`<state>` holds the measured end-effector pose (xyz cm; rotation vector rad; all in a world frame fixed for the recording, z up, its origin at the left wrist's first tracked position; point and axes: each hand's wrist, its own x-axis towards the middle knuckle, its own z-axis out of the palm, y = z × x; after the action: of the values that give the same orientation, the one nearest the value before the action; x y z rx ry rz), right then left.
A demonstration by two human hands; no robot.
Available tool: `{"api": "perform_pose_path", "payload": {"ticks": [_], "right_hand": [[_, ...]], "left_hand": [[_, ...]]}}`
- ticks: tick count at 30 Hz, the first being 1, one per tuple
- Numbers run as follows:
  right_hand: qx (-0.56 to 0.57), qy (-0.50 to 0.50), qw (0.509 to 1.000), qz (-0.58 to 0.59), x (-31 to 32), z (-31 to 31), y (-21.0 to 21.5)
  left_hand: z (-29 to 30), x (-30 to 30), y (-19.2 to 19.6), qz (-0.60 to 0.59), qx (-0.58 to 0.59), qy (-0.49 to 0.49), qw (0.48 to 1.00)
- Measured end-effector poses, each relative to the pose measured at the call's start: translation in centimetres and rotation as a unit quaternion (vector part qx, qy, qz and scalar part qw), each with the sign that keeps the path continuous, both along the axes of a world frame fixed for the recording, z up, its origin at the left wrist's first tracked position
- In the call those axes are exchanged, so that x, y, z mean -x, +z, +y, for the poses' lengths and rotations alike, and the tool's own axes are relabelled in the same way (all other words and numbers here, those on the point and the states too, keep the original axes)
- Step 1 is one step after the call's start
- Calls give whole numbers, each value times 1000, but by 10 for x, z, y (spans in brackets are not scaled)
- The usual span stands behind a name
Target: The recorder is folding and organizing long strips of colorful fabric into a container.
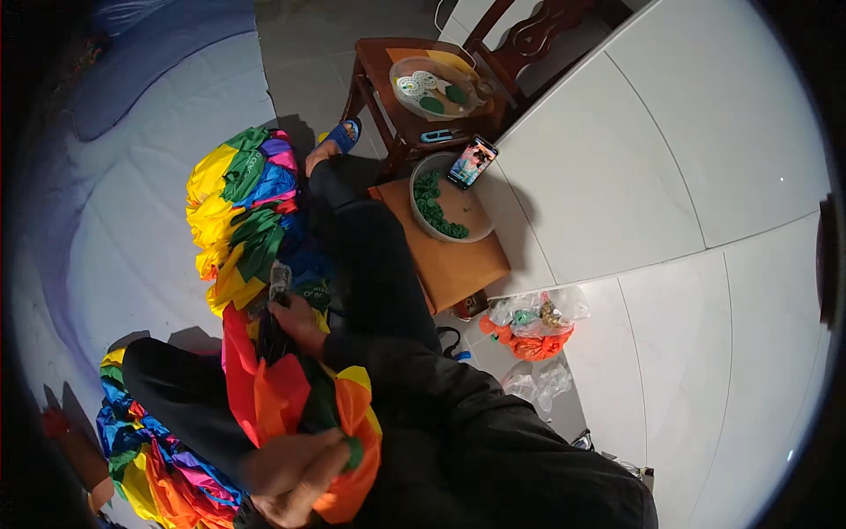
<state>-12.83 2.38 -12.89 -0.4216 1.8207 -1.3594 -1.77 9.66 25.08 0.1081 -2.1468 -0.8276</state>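
Fingers (330,441) of the left hand (295,476), blurred and bent, reached over the orange part of the lap cloth (273,397), well below and left of our landmark, the clear bowl of green pieces (432,212); a small green piece (353,453) showed at their tips, though we could not tell whether it was pinched. The right hand (301,323), nearer the bowl on that same lower-left side, had its fingers curled in at the upper end of the cloth, beside a shiny, see-through item (280,278), and we could not make out what, if anything, they grasped. The cloth itself, red, orange, yellow and dark green, lay across black-clad legs, below and left of the bowl. We saw a bright, gathered bundle (211,225) left of the bowl and another multicoloured heap (159,472) far to its lower left. A phone (473,162) with a lit screen stood tilted at the bowl's upper-right rim, and a brown flat-topped support (458,269) held the bowl up. Above the bowl we found a dark wooden chair (370,62) bearing a second tub (407,99), with white patterned and green pieces inside. To the bowl's upper left was a foot in a blue slipper (348,134); to its lower right, an orange bag (538,346) lay against clear plastic (568,304)
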Motion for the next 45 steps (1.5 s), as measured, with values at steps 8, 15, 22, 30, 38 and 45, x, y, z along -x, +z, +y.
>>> {"api": "perform_pose_path", "payload": {"ticks": [8,15,22,30,38,45], "right_hand": [[72,29,996,-49,23,3,99],[144,30,946,-288,64,7,147],[127,-5,930,-346,72,12,143],[143,-38,914,-377,81,14,133],[106,-49,907,-404,74,16,136],[222,-122,890,-380,108,22,36]], "left_hand": [[-16,-20,-34,-318,-20,36,947],[-28,-28,-67,-381,81,3,921],[-33,-32,-80,-325,26,-26,945],[-35,-38,-73,-336,-1,-53,940],[-37,-51,-76,-410,105,-61,904],[-20,-55,-78,-416,94,-60,902]]}}
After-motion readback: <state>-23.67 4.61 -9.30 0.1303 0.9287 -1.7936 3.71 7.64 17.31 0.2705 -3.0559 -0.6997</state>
